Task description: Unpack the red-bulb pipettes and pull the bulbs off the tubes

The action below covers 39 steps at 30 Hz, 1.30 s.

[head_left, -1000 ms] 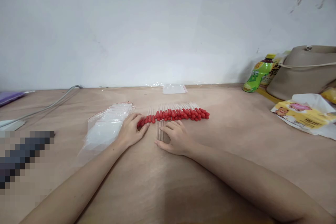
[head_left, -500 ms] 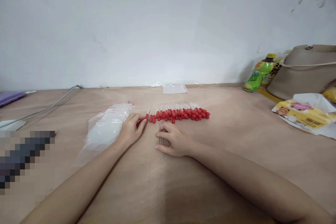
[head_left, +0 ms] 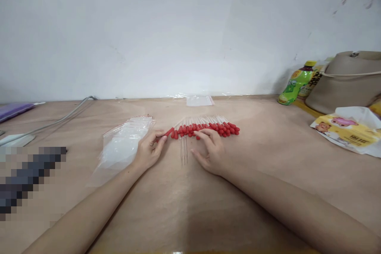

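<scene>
My left hand (head_left: 150,149) pinches a dropper with a red rubber bulb (head_left: 169,131), whose thin pale tube slants up and to the right. Beside it, a row of similar red-bulbed droppers (head_left: 220,127) lies with the tubes pointing toward the wall. Several thin clear tubes (head_left: 183,152) lie just below the left part of that row. To their right is my right hand (head_left: 212,152), its fingers apart and holding nothing. Its fingertips are by the red bulbs; I cannot tell if they touch. Clear zip bags (head_left: 125,143) spread out left of my left hand.
One more zip bag (head_left: 200,101) lies by the wall. At right are a green drink bottle (head_left: 297,85), a beige bag (head_left: 342,83) and a printed wrapper (head_left: 348,129). A grey cable (head_left: 65,116), a purple packet (head_left: 14,111) and a pixelated dark object (head_left: 29,178) are at left.
My right hand has let go of the thin clear tubes and moved right, its fingers now by the red bulbs. The dropper in my left hand now tilts more to the right.
</scene>
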Motion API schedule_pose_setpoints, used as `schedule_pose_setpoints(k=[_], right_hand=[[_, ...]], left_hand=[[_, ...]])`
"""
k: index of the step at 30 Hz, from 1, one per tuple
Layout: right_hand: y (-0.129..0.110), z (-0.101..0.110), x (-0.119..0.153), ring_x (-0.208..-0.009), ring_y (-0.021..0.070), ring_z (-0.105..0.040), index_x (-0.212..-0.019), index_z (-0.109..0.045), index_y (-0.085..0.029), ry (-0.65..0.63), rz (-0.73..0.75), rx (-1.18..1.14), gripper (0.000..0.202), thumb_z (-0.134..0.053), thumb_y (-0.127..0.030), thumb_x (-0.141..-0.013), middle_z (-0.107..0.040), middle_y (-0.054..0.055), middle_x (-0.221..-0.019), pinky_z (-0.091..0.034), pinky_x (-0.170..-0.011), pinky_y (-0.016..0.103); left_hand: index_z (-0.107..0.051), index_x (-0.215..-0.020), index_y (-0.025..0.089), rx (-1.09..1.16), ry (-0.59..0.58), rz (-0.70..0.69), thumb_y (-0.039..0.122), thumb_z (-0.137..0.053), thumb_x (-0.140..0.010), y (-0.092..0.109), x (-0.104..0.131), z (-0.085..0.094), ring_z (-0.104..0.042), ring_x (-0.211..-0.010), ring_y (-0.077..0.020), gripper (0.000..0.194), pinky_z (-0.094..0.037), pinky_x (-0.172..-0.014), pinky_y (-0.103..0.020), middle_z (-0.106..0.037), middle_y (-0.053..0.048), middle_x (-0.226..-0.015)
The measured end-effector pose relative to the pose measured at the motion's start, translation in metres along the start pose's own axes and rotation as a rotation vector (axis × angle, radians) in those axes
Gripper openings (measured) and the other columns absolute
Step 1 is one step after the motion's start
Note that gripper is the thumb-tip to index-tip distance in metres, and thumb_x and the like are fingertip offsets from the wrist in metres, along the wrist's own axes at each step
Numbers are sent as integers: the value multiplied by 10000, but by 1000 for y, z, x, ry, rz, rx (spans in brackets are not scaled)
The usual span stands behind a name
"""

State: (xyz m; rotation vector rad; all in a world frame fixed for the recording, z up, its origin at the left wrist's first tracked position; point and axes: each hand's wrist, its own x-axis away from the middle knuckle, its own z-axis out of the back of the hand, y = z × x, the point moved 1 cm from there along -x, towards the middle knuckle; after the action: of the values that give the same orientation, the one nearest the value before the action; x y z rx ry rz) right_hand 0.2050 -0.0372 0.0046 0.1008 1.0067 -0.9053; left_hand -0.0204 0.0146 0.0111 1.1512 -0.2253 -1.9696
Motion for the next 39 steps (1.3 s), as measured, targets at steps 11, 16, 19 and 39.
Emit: schedule_pose_setpoints(k=[11,16,19,39], right_hand=[[25,35,17,-1007,220,-501,-1041,-593,-227,-128,184,139,265,-557,-341,-804,-590,81,-1051,-357,-868,422],[23,30,12,-906,178,-509,-878,-648,-237,-198,211,106,146,-536,-318,-830,-632,30,-886,-330,-843,378],[23,30,12,-887,170,-502,-880,-649,-235,-200,200,99,154,-527,-318,-835,-622,31,-876,-328,-827,365],[13,31,8,-845,175,-502,-801,-646,-193,-246,234,60,201,-494,-314,-851,-616,41,-836,-345,-797,368]], left_hand=[[-602,-962,161,168,-374,-298,185,-460,-851,54,13,-10,-624,-877,-154,182,-528,-734,-272,-655,-91,-949],[-591,-995,162,133,-384,-332,167,-476,-839,56,11,-9,-613,-908,-156,194,-522,-784,-279,-652,-84,-964],[-559,-1091,172,81,-436,-360,198,-485,-833,56,12,-9,-588,-975,-174,270,-501,-845,-312,-629,-91,-1038],[-591,-1026,198,-99,-311,-524,252,-538,-834,52,14,-25,-595,-776,-151,207,-494,-708,-286,-650,-42,-869]])
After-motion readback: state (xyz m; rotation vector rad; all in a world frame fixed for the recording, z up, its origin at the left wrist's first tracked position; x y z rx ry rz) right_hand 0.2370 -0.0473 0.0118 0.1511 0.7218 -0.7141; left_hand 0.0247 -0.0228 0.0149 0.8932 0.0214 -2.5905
